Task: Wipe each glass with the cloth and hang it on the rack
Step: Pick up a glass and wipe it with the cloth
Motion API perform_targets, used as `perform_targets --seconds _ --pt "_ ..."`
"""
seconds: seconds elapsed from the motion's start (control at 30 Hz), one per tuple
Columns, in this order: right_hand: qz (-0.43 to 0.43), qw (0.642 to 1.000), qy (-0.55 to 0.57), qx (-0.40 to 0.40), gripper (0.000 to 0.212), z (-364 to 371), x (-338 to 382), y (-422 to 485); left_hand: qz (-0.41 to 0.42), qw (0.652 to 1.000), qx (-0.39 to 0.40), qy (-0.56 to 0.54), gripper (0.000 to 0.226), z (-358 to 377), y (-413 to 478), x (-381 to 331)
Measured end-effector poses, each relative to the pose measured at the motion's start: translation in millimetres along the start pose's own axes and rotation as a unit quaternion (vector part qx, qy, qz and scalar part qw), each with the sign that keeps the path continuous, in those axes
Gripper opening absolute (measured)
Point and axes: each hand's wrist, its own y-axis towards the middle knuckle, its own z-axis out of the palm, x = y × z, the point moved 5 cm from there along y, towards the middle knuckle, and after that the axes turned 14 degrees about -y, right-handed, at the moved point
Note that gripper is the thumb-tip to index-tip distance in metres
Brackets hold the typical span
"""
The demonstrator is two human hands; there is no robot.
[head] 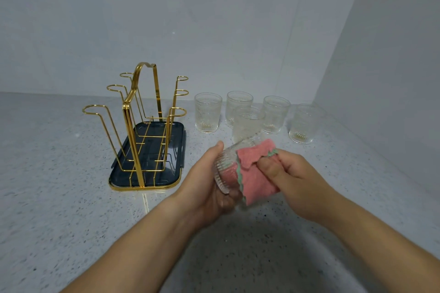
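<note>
Ribbed clear glass (pixel 223 170) up off the bench (pixel 59 197), tipped on its side, mouth to the right, fine flutes running the length of the wall. Gripped round the base end by left hand (pixel 207 183), fingers curled under, thumb over the top. Pink cloth (pixel 256 173) with green scalloped edge pushed into the mouth and folded over the rim, pink showing through the wall; pinched by right hand (pixel 295 178). Five more glasses (pixel 207 113) upright on the bench behind, just right of gold wire rack (pixel 140 126) on dark tray (pixel 176 150).
</note>
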Motion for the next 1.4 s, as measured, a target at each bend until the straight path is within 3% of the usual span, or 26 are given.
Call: perform_targets --seconds 0.07,0.13,0.2,0.27,0.37,0.47,0.57,0.67,0.73,0.8,0.93,1.0,1.07,1.2,1.27,1.33,1.4 --pt "0.007 1.0 0.007 -0.009 0.044 -3.9 -6.3 0.9 -0.039 0.999 0.023 -0.029 0.061 3.4 -1.5 3.6" --pt "0.032 0.998 0.044 -0.041 0.057 -10.1 -14.7 5.9 -0.025 0.998 0.05 0.013 0.063 13.5 -7.4 1.7" --pt "0.063 0.988 0.126 -0.07 0.055 -13.9 -18.5 10.2 0.064 0.99 0.053 0.117 0.058 18.5 -9.6 -2.9" --pt "0.076 0.974 0.196 -0.081 0.044 -14.4 -15.1 12.2 0.173 0.956 0.028 0.234 0.053 19.8 -13.0 -10.0" --pt "0.064 0.972 0.223 -0.047 0.045 -11.1 -7.0 11.7 0.244 0.939 0.03 0.242 0.048 19.4 -16.5 -15.8" --pt "0.015 0.989 0.142 -0.037 0.047 -10.2 1.2 7.9 0.204 0.968 0.032 0.145 0.052 16.9 -15.2 -15.8" --pt "-0.017 0.999 0.036 -0.028 0.039 -8.0 2.9 1.9 0.099 0.993 0.038 0.055 0.071 18.3 -12.2 -9.5" --pt "-0.058 0.997 -0.058 0.01 0.031 -3.4 3.1 -4.4 -0.01 0.998 0.048 0.033 0.075 18.6 -16.9 -6.3" --pt "-0.056 0.997 -0.052 0.003 0.027 -5.9 1.7 -5.5 -0.056 0.995 0.061 0.049 0.088 17.2 -19.1 -4.6" --pt "-0.019 0.999 0.012 -0.036 0.028 -11.8 0.8 -3.2 -0.043 0.991 0.07 0.103 0.096 16.8 -16.7 -2.8" --pt "0.051 0.99 0.124 -0.049 0.052 -12.7 -6.6 3.2 0.134 0.971 0.0 0.198 0.068 12.4 -9.7 -10.2" --pt "0.057 0.988 0.136 -0.039 0.057 -10.7 -3.6 3.3 0.17 0.964 -0.021 0.204 0.061 11.0 -8.7 -13.3" --pt "0.039 0.994 0.099 -0.021 0.055 -7.9 -0.6 1.6 0.14 0.975 -0.029 0.171 0.064 9.5 -9.3 -13.4" --pt "-0.005 1.0 -0.001 0.005 0.035 0.1 -2.0 -9.3 -0.033 0.999 -0.011 0.039 0.057 6.7 -14.1 -2.9" --pt "-0.015 0.998 -0.049 0.032 0.033 1.2 -4.1 -13.5 -0.078 0.997 0.017 0.015 0.062 8.3 -19.5 -0.2" --pt "0.0 1.0 -0.001 0.008 0.036 -6.0 -9.0 -12.6 -0.08 0.995 0.049 0.034 0.069 11.6 -21.8 1.7" --pt "0.079 0.99 0.116 -0.028 0.053 -13.4 -19.3 -7.8 -0.047 0.994 0.082 0.064 0.069 19.4 -22.1 2.5"
